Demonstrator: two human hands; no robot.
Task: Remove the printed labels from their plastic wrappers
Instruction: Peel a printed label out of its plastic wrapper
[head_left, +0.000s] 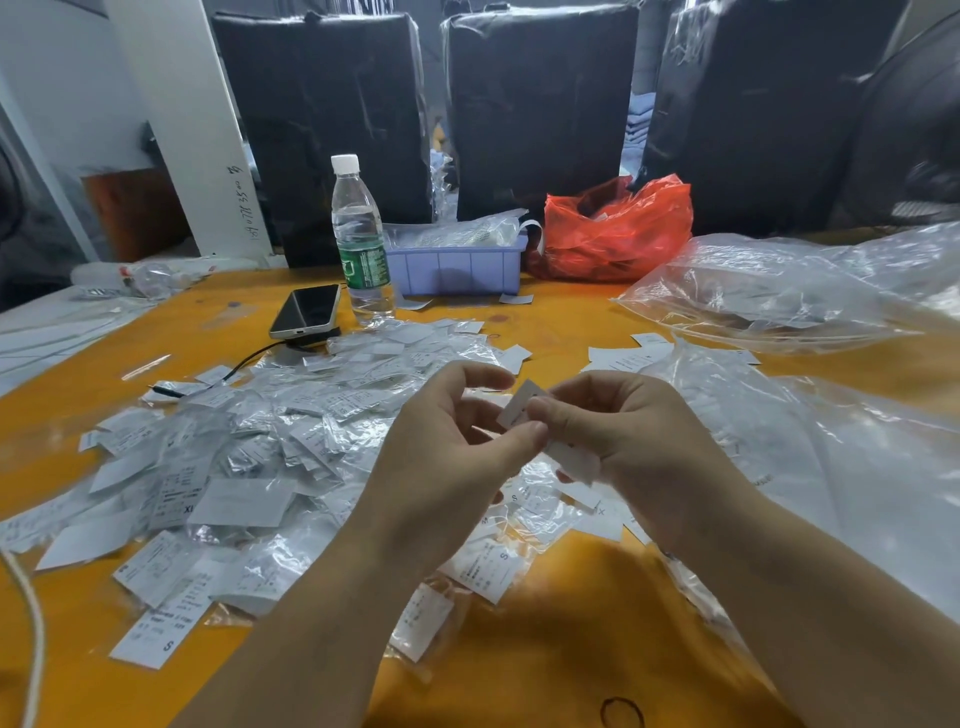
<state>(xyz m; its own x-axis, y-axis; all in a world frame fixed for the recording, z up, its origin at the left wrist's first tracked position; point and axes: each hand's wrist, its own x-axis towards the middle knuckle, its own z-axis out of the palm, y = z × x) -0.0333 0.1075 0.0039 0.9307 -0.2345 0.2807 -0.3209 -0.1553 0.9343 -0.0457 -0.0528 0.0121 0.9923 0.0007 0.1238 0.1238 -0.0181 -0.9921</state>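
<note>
— What's the person got there, over the yellow wooden table (545, 597)?

— A small white printed label (519, 406), held up above the middle of the table. The right hand (623, 441) has its fingers curled round it, with a bit of clear plastic wrapper (576, 460) bunched in the same grip. The left hand (457, 441) is half curled, its thumb tip pressed on the label's lower edge.

— And the rest of them?

— A loose heap of wrapped white labels in clear plastic sleeves (249, 447) spreads over the table's left half, right up to the wrists.

— What's along the far edge?

— A clear plastic water bottle with a green band (359, 239), a black phone (306, 312) just beside it, a lilac plastic tray (457, 267), then a crumpled red plastic bag (618, 234). Big clear plastic bags (779, 291) lie toward the right edge.
</note>
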